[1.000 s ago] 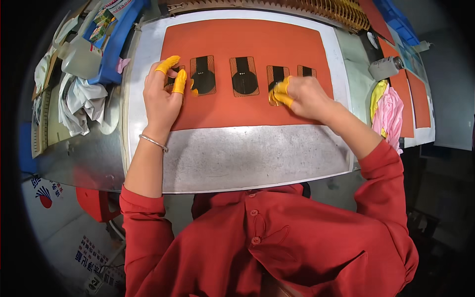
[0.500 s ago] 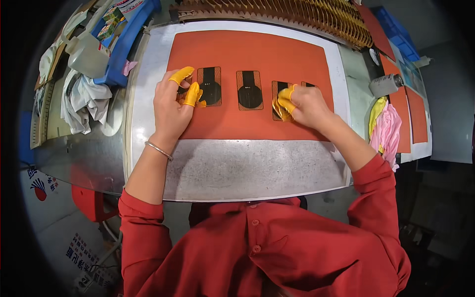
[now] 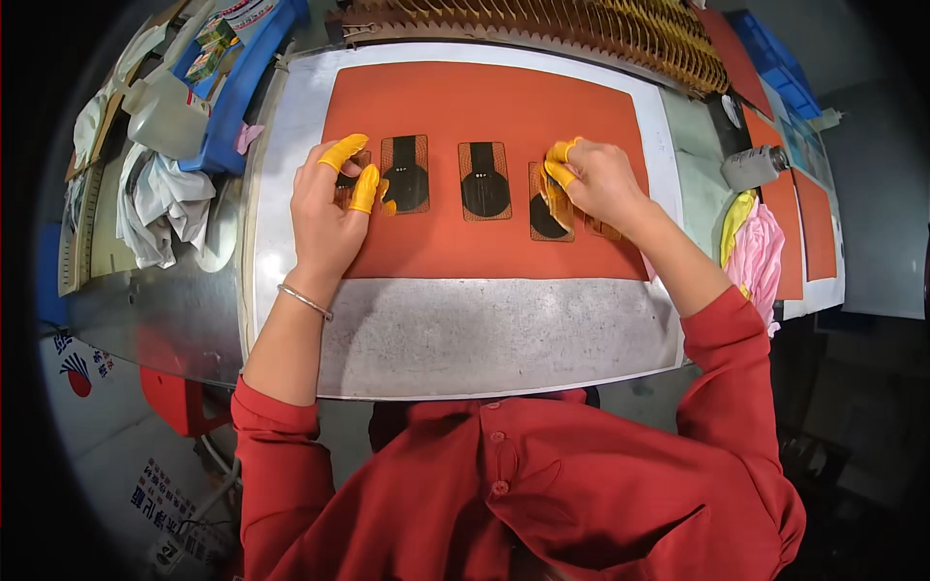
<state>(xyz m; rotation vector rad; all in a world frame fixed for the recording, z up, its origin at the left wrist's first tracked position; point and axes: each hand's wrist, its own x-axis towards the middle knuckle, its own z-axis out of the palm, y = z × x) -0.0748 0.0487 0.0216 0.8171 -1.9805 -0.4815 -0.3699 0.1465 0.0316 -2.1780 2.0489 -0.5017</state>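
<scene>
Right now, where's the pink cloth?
In the head view, the pink cloth lies toward the right, next to the yellow cloth and just below the gray bottle.

Beyond the bench's (image 3: pixel 170 305) front edge, by its left corner, a white panel (image 3: pixel 131 426) carries dark blue characters, smaller red ones, and an emblem (image 3: pixel 76 376) of blue rays over a red disc. Along the left edge, a white bottle (image 3: pixel 163 121) has a red-and-white label; small boxes (image 3: pixel 206 60) and a tub (image 3: pixel 247 12) bear print too small to read.
</scene>
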